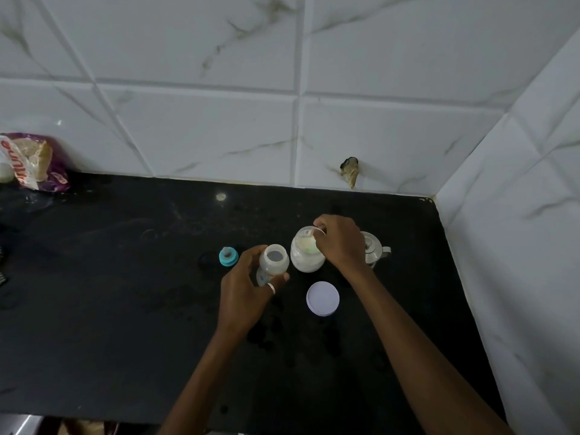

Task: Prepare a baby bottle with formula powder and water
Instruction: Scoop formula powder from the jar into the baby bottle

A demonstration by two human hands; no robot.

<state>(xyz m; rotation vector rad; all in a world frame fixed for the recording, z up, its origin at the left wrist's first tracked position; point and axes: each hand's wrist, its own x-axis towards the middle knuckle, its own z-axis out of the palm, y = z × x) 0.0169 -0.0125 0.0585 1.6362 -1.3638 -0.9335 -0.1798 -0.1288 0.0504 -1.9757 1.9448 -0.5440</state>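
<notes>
A clear baby bottle [273, 260] stands open-topped on the black counter [125, 293], and my left hand [248, 290] grips its lower half. Right beside it stands an open jar of white formula powder [306, 257]. My right hand [339, 243] hovers over the jar's mouth and pinches a small scoop [314, 234] that dips into the jar. The jar's white lid [322, 299] lies flat in front of the jar. The bottle's teal nipple cap [228, 256] sits left of the bottle.
A small white teapot [375, 249] stands behind my right wrist near the right wall. A purple and white food bag [34, 163] leans at the far left against the tiled back wall. Dark droplets spot the counter near its front edge.
</notes>
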